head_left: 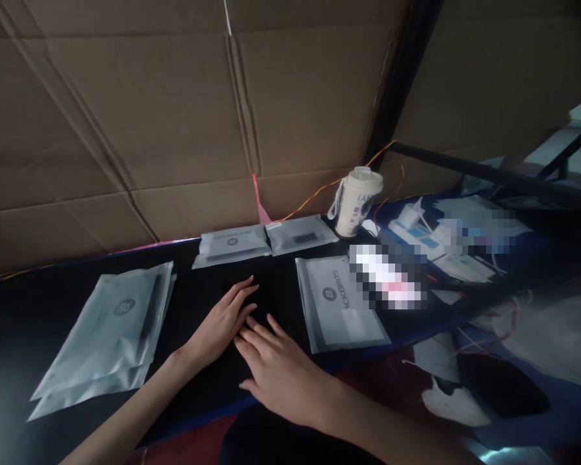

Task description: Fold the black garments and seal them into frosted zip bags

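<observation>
Forearms cut off at bottom edge, lower bag at left mostly hidden under upper bag, bright object right of centre pixelated

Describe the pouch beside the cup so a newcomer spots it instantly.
Find the cardboard wall behind the black tabletop. At the wall's foot, just left of the white lidded cup, lies a frosted pouch. It shows a dark rectangle, whereas the pouch to its left and the one in front carry round logos.
</observation>
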A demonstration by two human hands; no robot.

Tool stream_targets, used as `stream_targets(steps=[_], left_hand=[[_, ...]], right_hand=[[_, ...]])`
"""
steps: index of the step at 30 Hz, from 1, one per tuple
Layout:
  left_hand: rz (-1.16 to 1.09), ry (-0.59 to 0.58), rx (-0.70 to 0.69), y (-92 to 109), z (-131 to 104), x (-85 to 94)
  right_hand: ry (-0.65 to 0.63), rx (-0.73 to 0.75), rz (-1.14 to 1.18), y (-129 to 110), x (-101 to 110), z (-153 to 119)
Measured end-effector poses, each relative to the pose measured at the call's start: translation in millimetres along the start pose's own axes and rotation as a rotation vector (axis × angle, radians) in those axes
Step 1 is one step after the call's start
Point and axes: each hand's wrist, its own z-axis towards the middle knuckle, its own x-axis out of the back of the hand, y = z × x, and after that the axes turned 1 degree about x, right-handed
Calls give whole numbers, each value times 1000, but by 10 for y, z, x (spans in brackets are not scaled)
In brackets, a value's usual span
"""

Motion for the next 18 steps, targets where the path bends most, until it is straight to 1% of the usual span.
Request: stream_targets(steps=[3,7,9,11,14,16,18], left_hand=[[-60,-9,6,-3,46,5],[-105,-45,-5,-40,88,17],[-111,-70,-21,-39,98,15],[-119,-97,-44,-19,107,1],[-145,-110,-83,20,127,-35],[-155,-103,-95,38,136,-50],[-135,-85,-84,49,125,-44]], right_hand=[[-23,6,38,15,77,-45],[-50,10,147,94,195,-81],[-35,8,187,151,243,-74],[27,-21,194,209,270,-50],[140,-111,112,285,261,-3],[155,-144,12,327,226,19],[131,-143,-65,363,185,32]])
